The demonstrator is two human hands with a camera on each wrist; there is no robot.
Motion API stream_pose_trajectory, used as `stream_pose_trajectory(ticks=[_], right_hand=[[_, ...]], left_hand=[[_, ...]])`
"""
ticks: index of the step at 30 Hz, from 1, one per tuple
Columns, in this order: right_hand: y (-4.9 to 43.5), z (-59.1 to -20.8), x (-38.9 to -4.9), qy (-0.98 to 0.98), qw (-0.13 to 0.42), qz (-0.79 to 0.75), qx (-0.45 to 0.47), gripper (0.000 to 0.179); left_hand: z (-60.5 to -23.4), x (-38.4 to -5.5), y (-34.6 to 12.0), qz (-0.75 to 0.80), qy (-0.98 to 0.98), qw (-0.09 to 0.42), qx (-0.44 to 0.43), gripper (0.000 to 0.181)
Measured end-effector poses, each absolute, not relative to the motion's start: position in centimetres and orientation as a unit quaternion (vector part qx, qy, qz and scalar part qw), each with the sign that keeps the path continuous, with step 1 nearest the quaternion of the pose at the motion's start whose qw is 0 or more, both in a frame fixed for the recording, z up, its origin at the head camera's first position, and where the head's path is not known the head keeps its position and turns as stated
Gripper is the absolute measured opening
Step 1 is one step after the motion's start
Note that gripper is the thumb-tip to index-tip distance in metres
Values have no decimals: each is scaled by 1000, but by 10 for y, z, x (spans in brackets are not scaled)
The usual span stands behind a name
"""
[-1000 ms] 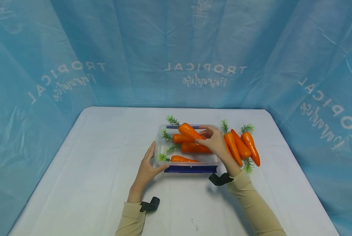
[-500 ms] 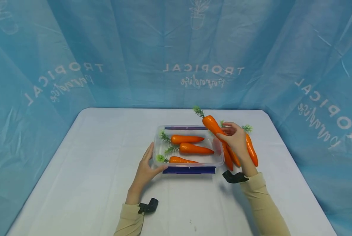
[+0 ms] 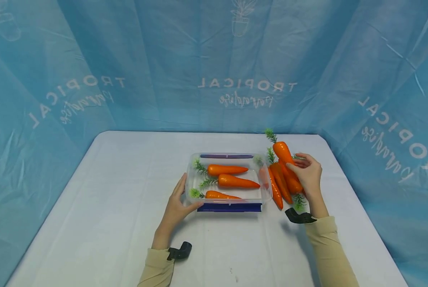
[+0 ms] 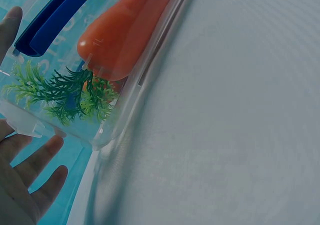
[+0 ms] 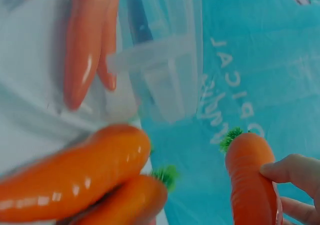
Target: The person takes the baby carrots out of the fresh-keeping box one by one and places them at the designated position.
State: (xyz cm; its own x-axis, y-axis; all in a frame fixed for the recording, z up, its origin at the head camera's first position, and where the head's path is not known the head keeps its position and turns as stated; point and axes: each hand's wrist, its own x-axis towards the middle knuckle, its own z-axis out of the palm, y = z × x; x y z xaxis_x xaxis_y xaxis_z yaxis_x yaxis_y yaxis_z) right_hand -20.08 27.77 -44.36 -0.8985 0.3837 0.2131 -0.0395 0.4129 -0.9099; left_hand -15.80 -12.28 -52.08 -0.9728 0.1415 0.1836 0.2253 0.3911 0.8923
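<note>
My right hand [image 3: 308,172] pinches an orange toy carrot [image 3: 282,151] with green leaves between thumb and fingers, over other carrots right of the box. In the right wrist view the thumb presses the held carrot [image 5: 250,182]. My left hand [image 3: 175,205] rests at the near left corner of a clear plastic box [image 3: 231,200], thumb at the front rim and fingers along the left side. In the left wrist view those fingers [image 4: 45,160] look nearly straight and spread. Inside the box lie three carrots [image 3: 237,181], leaves to the left.
Several loose carrots [image 3: 275,191] lie close together at the box's right wall, partly under my right hand. Blue latch flaps [image 3: 229,207] stick out at the box's front and back. A white table [image 3: 127,191] carries everything, with a blue printed curtain [image 3: 163,59] around it.
My right hand has lifted a carrot out of the box and carried it right, over the loose carrots. The left hand has stayed at the box corner.
</note>
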Motion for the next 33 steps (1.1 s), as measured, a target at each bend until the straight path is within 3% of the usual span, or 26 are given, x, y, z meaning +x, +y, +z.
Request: stream_pose_trajectory(ticks=[18,33], right_hand=[[330,-472,-196,-818,226,475,-232,42],[351,-497,-189,-815,247,462,-247,39]], left_hand=[[-522,-159,-123,-539,-835,39,-107,105],[-521,-158,-122,-542,-832,40,-110,104]])
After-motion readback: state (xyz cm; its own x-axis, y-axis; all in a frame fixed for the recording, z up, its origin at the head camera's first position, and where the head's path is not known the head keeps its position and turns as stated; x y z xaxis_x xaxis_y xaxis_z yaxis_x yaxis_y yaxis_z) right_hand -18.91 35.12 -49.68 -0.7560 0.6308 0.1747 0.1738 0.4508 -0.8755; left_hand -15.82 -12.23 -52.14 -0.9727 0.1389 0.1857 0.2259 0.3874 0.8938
